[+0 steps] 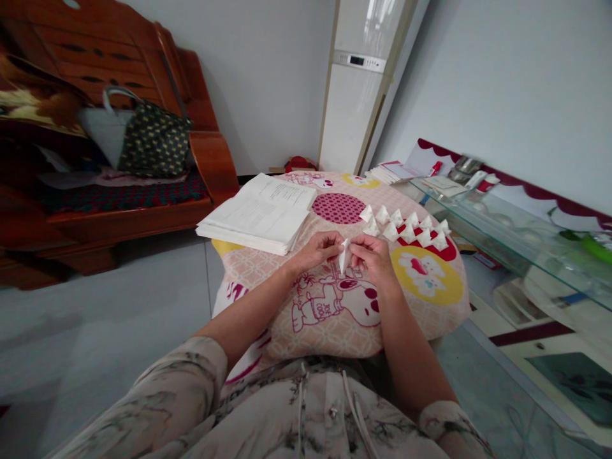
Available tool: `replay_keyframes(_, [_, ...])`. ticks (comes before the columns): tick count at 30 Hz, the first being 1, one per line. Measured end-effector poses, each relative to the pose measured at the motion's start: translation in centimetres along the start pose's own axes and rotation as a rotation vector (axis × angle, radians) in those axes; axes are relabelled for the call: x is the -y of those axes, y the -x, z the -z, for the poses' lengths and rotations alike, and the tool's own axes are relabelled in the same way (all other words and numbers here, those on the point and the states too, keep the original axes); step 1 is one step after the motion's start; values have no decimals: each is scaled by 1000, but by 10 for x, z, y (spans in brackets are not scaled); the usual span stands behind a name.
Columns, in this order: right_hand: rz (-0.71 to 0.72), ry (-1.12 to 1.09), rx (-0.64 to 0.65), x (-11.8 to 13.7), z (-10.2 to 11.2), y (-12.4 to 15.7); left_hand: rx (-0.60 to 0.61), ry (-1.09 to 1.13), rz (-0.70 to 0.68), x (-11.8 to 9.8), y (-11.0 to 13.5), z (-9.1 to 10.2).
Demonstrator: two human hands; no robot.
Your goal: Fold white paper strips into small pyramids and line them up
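Between my two hands, over the middle of the round table, is a small folded white paper piece (343, 258), narrow and pointed at its lower end. My left hand (321, 248) pinches it from the left, and my right hand (370, 256) has its fingers closed on the right side. Just beyond my right hand, several finished-looking folded paper pieces (409, 231) stand in two rows, peaks upward. A thick stack of printed white paper sheets (261, 210) lies to the left of my hands.
A patterned cloth (335, 312) with cartoon figures covers the table. A glass-topped cabinet (521, 223) carrying papers and small items adjoins it on the right. A wooden bench (210, 159) with bags (155, 140) stands left; a tall white air conditioner (351, 105) is behind.
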State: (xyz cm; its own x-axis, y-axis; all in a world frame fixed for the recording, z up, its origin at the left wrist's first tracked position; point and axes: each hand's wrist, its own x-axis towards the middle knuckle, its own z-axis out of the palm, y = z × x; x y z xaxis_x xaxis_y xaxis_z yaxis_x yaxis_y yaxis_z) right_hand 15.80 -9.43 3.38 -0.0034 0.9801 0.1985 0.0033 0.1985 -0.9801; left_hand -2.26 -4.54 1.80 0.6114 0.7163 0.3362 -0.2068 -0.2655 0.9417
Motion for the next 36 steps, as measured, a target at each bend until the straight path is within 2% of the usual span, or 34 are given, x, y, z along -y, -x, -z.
replay_keyframes(12, [-44,-101,-21,-2,1,0,-50,-10,-54,0,-1,-5])
replay_keyframes(16, [-45,-63,-11,-2,0,0,-51,-25,-24,2,0,-5])
replay_keyframes(22, [-35,-4,-20,-6,1,-1,-122,-82,-54,3,2,-9])
replay_keyframes(26, [-13,29,-13,-8,2,-2,-110,-170,-55,2,3,-9])
replay_keyframes(31, [-1,96,-4,-12,3,-3,-120,-167,-53,3,3,-8])
replay_keyframes(36, [37,235,-48,-10,0,-2,-169,-326,-72,2,5,-9])
